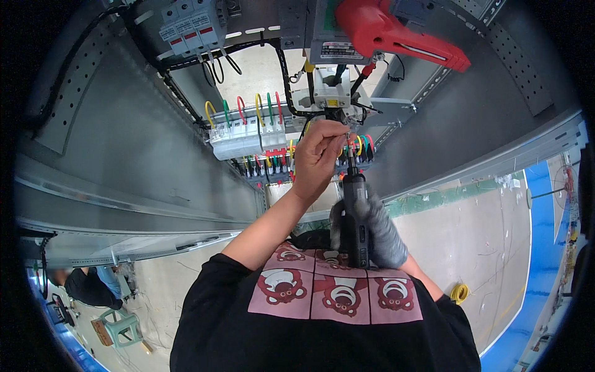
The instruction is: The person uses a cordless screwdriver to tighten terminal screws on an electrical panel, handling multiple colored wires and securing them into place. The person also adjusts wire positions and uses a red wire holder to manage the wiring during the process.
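Note:
A slim black electric screwdriver (pixel 355 214) stands nearly upright in the picture, its bit pointing into the cabinet. My right hand (pixel 381 232), in a grey glove, is wrapped round its body and slightly blurred. Bare, my left hand (pixel 317 155) pinches close beside the bit's tip; what lies between its fingertips is too small to tell. Just beyond my fingers sits a white switch unit (pixel 330 90) with dark cables. To their left is a row of white breakers (pixel 248 136) with yellow, green and red wire loops.
A red handle (pixel 403 40) juts out at the upper right. White modules (pixel 192 31) hang at the upper left. Grey cabinet walls (pixel 124 136) flank both arms. A person (pixel 93 288) is near a green stool (pixel 121 327); a yellow coil (pixel 459 292) lies on the floor.

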Demonstrator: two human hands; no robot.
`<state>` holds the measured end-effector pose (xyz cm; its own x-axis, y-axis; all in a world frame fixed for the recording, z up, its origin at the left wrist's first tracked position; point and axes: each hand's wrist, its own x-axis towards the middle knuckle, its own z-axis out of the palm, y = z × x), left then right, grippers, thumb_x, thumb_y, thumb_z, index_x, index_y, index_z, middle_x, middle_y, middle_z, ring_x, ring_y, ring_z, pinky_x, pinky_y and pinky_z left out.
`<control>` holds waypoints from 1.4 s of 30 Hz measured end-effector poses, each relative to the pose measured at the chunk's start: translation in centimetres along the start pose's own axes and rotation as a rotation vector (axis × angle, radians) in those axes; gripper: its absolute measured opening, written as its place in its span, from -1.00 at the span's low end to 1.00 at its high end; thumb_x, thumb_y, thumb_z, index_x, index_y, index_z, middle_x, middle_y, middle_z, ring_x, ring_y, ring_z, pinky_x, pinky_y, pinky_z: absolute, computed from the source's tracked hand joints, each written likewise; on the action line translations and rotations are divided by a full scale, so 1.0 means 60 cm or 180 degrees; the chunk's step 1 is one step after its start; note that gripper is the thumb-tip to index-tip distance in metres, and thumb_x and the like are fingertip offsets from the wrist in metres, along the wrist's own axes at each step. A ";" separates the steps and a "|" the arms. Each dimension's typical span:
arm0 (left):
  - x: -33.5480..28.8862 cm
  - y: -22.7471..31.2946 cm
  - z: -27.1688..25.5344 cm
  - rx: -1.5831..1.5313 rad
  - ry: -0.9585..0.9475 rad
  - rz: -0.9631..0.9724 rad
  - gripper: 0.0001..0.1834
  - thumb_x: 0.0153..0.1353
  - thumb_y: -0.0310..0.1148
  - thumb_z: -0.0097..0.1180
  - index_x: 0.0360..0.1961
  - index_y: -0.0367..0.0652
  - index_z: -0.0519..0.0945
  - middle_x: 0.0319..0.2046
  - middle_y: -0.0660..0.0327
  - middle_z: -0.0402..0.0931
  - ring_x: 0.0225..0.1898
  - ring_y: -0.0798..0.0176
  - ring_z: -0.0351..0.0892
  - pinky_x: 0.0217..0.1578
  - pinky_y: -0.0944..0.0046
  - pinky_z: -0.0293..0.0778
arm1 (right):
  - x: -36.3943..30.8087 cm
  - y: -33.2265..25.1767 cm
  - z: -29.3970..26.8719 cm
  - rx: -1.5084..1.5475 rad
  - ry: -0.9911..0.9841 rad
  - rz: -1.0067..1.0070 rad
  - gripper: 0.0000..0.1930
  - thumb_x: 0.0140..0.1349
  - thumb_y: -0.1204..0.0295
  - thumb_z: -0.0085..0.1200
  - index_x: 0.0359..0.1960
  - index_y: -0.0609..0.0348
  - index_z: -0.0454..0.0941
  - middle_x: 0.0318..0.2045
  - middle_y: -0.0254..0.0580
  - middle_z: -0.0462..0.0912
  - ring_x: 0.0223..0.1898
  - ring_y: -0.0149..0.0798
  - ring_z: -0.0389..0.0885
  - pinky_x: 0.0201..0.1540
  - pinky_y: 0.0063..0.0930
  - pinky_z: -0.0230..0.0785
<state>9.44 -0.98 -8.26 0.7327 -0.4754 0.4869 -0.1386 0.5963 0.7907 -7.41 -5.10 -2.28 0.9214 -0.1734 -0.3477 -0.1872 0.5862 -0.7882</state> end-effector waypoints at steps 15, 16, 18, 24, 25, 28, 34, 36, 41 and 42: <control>0.029 -0.018 0.021 0.0423 0.0590 -0.0164 -0.69 0.30 -0.63 0.04 0.07 -0.34 0.48 -0.11 0.14 0.57 -0.03 0.27 0.62 -0.01 0.40 0.45 | 0.023 -0.033 -0.015 0.0682 -0.0324 0.0557 -0.45 0.29 -0.19 -0.02 -0.30 0.12 0.47 -0.63 -0.34 0.48 -0.69 -0.40 0.45 -0.62 -0.57 0.35; 0.032 -0.023 0.021 0.0462 0.0644 -0.0128 -0.70 0.30 -0.62 0.03 0.06 -0.34 0.49 -0.12 0.14 0.58 -0.04 0.28 0.63 -0.02 0.41 0.45 | 0.025 -0.037 -0.013 0.0786 -0.0300 0.0503 -0.49 0.32 -0.17 -0.03 -0.26 0.10 0.47 -0.60 -0.34 0.48 -0.68 -0.40 0.46 -0.62 -0.57 0.35; 0.039 -0.033 0.022 0.0528 0.0752 -0.0058 -0.71 0.30 -0.62 0.03 0.05 -0.34 0.50 -0.13 0.14 0.59 -0.05 0.30 0.63 -0.03 0.42 0.45 | 0.028 -0.048 -0.008 0.0989 -0.0238 0.0393 -0.54 0.36 -0.11 -0.05 -0.16 0.06 0.46 -0.54 -0.36 0.49 -0.65 -0.41 0.46 -0.63 -0.56 0.35; 0.043 -0.058 0.020 0.0764 0.0882 0.0268 -0.76 0.34 -0.59 0.02 0.01 -0.33 0.52 -0.17 0.16 0.62 -0.10 0.35 0.64 -0.11 0.43 0.48 | 0.038 -0.055 -0.030 0.0930 -0.0419 0.0561 -0.60 0.39 -0.05 -0.06 -0.08 0.01 0.44 -0.47 -0.36 0.50 -0.64 -0.42 0.45 -0.65 -0.54 0.36; 0.044 -0.062 0.020 0.0825 0.0915 0.0281 -0.77 0.34 -0.59 0.02 0.01 -0.33 0.52 -0.17 0.17 0.61 -0.11 0.35 0.64 -0.11 0.43 0.48 | 0.038 -0.057 -0.031 0.0931 -0.0399 0.0617 -0.60 0.39 -0.05 -0.06 -0.08 0.01 0.44 -0.47 -0.36 0.51 -0.64 -0.42 0.45 -0.65 -0.54 0.36; 0.048 -0.065 0.025 0.1130 0.0995 0.0397 -0.78 0.34 -0.58 0.02 -0.01 -0.33 0.52 -0.17 0.19 0.58 -0.14 0.35 0.64 -0.12 0.42 0.48 | 0.039 -0.066 -0.037 0.0913 -0.0371 0.0768 -0.62 0.36 -0.06 -0.02 -0.17 -0.01 0.47 -0.51 -0.36 0.53 -0.65 -0.40 0.47 -0.64 -0.52 0.36; 0.051 -0.070 0.031 0.1997 0.1090 0.0836 -0.81 0.33 -0.60 0.03 -0.06 -0.35 0.56 -0.14 0.19 0.43 -0.17 0.28 0.64 -0.12 0.38 0.53 | 0.045 -0.074 -0.055 0.0698 -0.0297 0.0848 -0.61 0.30 -0.09 0.06 -0.39 -0.05 0.54 -0.60 -0.38 0.57 -0.67 -0.36 0.50 -0.62 -0.49 0.36; 0.052 -0.071 0.030 0.2232 0.1107 0.1036 -0.82 0.32 -0.61 0.04 -0.08 -0.35 0.57 -0.07 0.16 0.36 -0.17 0.24 0.64 -0.10 0.35 0.56 | 0.048 -0.072 -0.065 0.0644 -0.0332 0.0885 -0.61 0.30 -0.09 0.05 -0.38 -0.05 0.54 -0.59 -0.38 0.58 -0.68 -0.36 0.51 -0.63 -0.49 0.37; 0.050 -0.050 0.053 0.1691 0.1409 0.0837 -0.82 0.31 -0.62 0.05 -0.08 -0.33 0.58 0.09 0.16 0.16 -0.18 0.25 0.62 -0.06 0.30 0.59 | 0.051 -0.085 -0.070 0.0558 -0.0392 0.0929 -0.63 0.31 -0.07 0.06 -0.36 -0.04 0.54 -0.58 -0.38 0.58 -0.67 -0.36 0.53 -0.63 -0.50 0.40; 0.050 -0.048 0.054 0.1574 0.1425 0.0802 -0.82 0.32 -0.62 0.04 -0.08 -0.34 0.58 0.11 0.17 0.13 -0.18 0.25 0.62 -0.05 0.30 0.59 | 0.051 -0.088 -0.071 0.0541 -0.0470 0.0961 -0.63 0.31 -0.06 0.06 -0.35 -0.04 0.53 -0.58 -0.39 0.58 -0.67 -0.36 0.54 -0.63 -0.50 0.40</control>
<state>9.88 -6.18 -7.87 0.8273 0.0129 0.5616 -0.5479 0.2394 0.8016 -5.09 -12.09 -1.36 0.8749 0.1359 -0.4649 -0.4100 0.7187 -0.5615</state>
